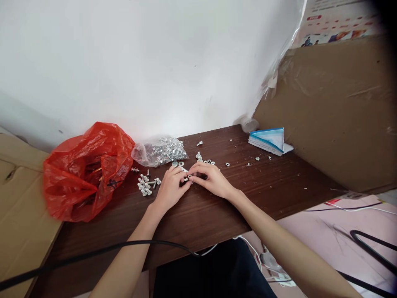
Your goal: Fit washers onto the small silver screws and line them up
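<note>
My left hand and my right hand meet over the dark wooden table. The fingertips of both are closed together round a small metal fastener; the fingers cover most of it, so its exact kind is hidden. Left of my left hand lies a cluster of bolts with washers on them. Just beyond my fingers are loose washers, partly hidden by my hands. More bolts and several nuts lie behind my right hand.
A clear plastic bag of metal fasteners lies against the wall, beside a red plastic bag. A blue-and-white packet sits at the back right, by a large cardboard box. A black cable crosses in front of my left forearm.
</note>
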`<state>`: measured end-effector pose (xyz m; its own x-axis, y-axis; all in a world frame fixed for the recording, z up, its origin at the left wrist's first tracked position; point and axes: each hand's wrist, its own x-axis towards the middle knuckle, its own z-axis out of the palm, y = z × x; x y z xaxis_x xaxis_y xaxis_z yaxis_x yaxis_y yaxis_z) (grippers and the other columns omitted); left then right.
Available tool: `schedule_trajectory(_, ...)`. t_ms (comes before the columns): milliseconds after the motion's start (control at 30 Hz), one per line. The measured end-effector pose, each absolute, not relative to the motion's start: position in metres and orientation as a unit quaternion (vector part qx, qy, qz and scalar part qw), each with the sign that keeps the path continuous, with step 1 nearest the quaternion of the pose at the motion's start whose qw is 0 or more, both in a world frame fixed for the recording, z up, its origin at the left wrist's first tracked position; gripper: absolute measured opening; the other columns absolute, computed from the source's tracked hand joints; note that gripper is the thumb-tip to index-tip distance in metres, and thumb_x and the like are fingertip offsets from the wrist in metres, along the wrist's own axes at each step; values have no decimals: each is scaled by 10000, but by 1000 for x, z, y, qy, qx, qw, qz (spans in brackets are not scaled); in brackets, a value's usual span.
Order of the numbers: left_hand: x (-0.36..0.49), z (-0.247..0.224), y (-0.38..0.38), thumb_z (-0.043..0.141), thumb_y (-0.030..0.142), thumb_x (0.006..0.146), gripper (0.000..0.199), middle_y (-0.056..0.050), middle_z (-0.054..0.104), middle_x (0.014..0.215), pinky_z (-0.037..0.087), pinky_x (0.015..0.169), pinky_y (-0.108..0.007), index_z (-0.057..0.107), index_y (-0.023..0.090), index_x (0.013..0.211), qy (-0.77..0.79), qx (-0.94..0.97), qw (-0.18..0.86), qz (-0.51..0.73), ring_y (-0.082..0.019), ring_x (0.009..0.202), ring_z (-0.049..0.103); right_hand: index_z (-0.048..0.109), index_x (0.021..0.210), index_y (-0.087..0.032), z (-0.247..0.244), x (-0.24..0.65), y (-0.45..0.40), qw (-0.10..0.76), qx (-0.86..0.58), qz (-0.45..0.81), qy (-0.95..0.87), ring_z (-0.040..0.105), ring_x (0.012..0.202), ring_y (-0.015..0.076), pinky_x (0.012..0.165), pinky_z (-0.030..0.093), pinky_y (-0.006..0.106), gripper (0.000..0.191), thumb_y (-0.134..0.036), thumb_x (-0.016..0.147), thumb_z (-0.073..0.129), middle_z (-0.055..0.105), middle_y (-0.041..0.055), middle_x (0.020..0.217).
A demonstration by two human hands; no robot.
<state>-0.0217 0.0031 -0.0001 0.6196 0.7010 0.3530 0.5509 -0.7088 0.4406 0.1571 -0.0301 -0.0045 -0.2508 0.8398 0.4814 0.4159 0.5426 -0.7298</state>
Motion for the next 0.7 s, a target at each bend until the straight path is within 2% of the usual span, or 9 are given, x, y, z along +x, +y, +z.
schedule_trajectory(233,-21,0,3,586,197,827,200,-8,487,680,388,684,-309,532,172,636,353,880,162,273,-170,739,438,698,903,-198,-6,159,-30,442,-420,229,-759,590,709,138,673,470,278,108,-258,862,618,651,34,844)
schedule_trajectory(433,-21,0,2,583,162,822,180,-7,504,670,393,677,-309,544,171,647,342,885,158,273,-169,731,447,655,814,-182,-5,159,-31,419,-442,209,-765,563,675,130,627,436,252,88,-258,851,633,628,11,758)
schedule_trajectory(700,-20,-1,3,556,133,824,223,1,510,666,407,727,-318,482,175,618,323,895,138,275,-164,727,457,583,777,-183,-9,158,-30,404,-459,162,-775,539,711,144,652,413,257,132,-275,861,626,595,9,758)
